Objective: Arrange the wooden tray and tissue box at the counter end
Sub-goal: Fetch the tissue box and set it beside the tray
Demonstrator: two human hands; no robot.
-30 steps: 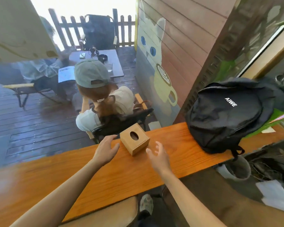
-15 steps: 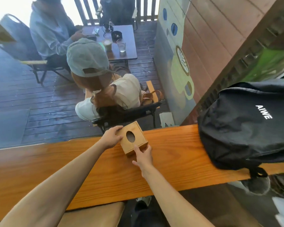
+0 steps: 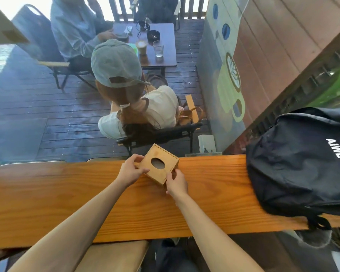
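Observation:
A square wooden tissue box [image 3: 159, 163] with an oval hole in its top sits near the far edge of the long orange wooden counter [image 3: 86, 197], turned at an angle. My left hand [image 3: 130, 169] grips its left corner with thumb and fingers. My right hand [image 3: 176, 182] pinches its near right corner. No tissue shows in the hole. No wooden tray is in view.
A black backpack [image 3: 302, 165] lies on the counter to the right, about a hand's width from the box. Beyond the glass a person in a grey cap [image 3: 116, 63] sits on a chair on a wooden deck. A stool seat [image 3: 114, 256] is below the counter.
Both hands were open beside the box a second ago; they have closed on its two corners. The view has tilted down and nearer to the counter.

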